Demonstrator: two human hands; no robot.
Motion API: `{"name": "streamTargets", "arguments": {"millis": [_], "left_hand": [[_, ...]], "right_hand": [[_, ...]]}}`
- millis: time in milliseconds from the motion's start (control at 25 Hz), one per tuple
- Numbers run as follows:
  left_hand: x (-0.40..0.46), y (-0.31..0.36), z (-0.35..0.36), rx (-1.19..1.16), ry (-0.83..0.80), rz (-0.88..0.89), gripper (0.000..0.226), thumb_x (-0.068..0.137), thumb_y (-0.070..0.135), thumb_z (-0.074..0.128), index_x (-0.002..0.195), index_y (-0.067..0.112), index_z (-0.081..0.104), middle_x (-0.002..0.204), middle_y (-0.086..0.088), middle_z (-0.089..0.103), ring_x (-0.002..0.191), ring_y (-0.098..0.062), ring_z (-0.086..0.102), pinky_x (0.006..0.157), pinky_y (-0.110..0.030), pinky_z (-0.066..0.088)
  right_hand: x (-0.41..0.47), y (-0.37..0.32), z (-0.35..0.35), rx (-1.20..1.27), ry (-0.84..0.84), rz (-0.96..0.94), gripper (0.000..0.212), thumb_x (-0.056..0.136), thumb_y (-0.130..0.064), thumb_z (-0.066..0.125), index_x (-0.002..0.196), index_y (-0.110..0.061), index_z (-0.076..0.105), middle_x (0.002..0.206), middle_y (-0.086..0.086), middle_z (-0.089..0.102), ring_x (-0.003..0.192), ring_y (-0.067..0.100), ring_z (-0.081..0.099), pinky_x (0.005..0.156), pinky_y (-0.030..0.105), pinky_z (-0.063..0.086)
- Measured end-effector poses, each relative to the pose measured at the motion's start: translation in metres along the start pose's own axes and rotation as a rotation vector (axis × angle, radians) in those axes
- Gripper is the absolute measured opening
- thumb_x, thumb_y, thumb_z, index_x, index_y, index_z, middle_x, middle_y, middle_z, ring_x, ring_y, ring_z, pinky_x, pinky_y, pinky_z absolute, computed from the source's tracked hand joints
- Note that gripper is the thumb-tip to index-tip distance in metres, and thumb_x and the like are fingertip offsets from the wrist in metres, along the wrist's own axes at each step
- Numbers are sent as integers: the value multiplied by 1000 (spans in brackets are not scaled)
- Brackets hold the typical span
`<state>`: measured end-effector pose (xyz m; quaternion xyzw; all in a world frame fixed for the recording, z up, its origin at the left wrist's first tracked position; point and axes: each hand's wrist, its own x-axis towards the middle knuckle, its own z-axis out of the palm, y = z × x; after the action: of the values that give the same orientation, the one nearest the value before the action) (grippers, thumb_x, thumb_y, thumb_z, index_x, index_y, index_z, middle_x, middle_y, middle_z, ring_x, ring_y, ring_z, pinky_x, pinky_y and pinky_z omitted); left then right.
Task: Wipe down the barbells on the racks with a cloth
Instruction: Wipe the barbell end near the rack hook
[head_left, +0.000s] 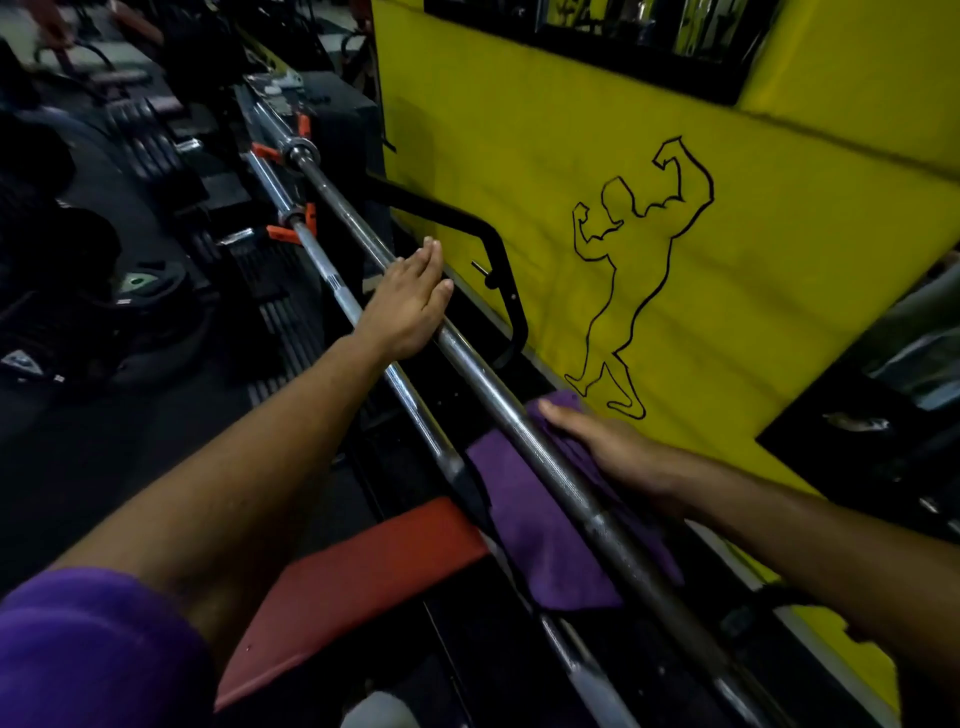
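While flat on the barbell (483, 384), both hands straight-fingered: left hand (410, 301) bare, right hand (597, 441) over purple cloth (540, 540).

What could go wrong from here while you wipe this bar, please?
The purple cloth drapes under the upper barbell with only the right hand pressing one edge, so it may slip off. The left hand rests flat on the bar without gripping, so the bar might roll on its rack.
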<state>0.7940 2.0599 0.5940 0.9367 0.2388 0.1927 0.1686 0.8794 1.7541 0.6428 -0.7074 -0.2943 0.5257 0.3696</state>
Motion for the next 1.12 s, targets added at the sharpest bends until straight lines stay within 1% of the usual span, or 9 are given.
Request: {"name": "streamTargets", "arguments": {"millis": [120, 240, 360, 440, 560, 720, 840, 960, 1120], "left_hand": [[-1, 0, -1, -75, -32, 25, 78, 100, 60, 13, 162, 14, 2, 169, -5, -1, 156, -15, 1, 126, -35, -2], [1, -9, -10, -357, 61, 33, 75, 101, 61, 23, 161, 17, 15, 168, -2, 15, 154, -13, 14, 126, -38, 9], [12, -35, -20, -503, 228, -78, 65, 105, 55, 29, 159, 19, 25, 164, -4, 29, 150, -18, 29, 124, -46, 24], [22, -54, -23, -456, 210, -123, 66, 105, 56, 27, 159, 17, 26, 165, -7, 26, 152, -21, 25, 124, -50, 21], [37, -77, -24, -369, 127, -136, 62, 108, 49, 26, 159, 14, 28, 167, -7, 20, 155, -21, 11, 127, -45, 9], [62, -103, -26, -272, 87, -114, 60, 109, 46, 26, 158, 11, 29, 168, -8, 16, 156, -21, 4, 126, -46, 2], [86, -122, -31, -242, 57, -173, 62, 110, 45, 24, 159, 7, 23, 169, -11, 9, 156, -22, -4, 123, -47, -5], [97, -136, -22, -269, 60, -118, 64, 109, 45, 22, 160, 7, 16, 169, -12, 2, 155, -22, -14, 123, -44, -9], [98, -142, -13, -298, 92, -96, 70, 104, 52, 17, 161, 13, 13, 170, -8, 0, 154, -19, -18, 120, -38, -11]], "right_hand": [[-25, -21, -23, -344, 123, -78, 45, 99, -60, 43, 99, -24, 70, 92, -13, 75, 87, 1, 69, 86, 30, 50], [-23, -56, -29, -468, 446, -344, 63, 96, -71, 37, 80, -14, 60, 71, -7, 67, 67, 7, 63, 72, 39, 48], [-14, -62, 8, -763, 427, -445, 51, 96, -68, 38, 137, -38, 50, 121, 0, 64, 104, 17, 63, 90, 42, 53], [-6, -40, 38, -1102, 235, -406, 63, 99, -59, 40, 153, -56, 6, 165, 2, 16, 145, 23, 33, 107, 41, 46], [-11, -29, 47, -1236, 136, -364, 76, 91, -69, 37, 152, -57, -6, 160, -12, -35, 154, 15, 3, 111, 36, 43], [-8, -51, 47, -1069, 281, -274, 71, 70, -92, 46, 125, -51, 27, 148, -21, 22, 124, 4, 48, 92, 30, 51], [33, -50, 63, -1098, 428, -196, 98, 80, -83, 49, 149, -32, 1, 152, -6, 35, 125, 17, 56, 93, 32, 51], [65, -49, 72, -1204, 514, -165, 100, 94, -68, 43, 153, -22, -23, 156, 5, 37, 124, 19, 59, 93, 33, 54], [112, -81, 82, -1380, 583, -109, 95, 96, -54, 53, 155, -20, -14, 142, 12, 48, 99, 26, 69, 75, 36, 55]]}}
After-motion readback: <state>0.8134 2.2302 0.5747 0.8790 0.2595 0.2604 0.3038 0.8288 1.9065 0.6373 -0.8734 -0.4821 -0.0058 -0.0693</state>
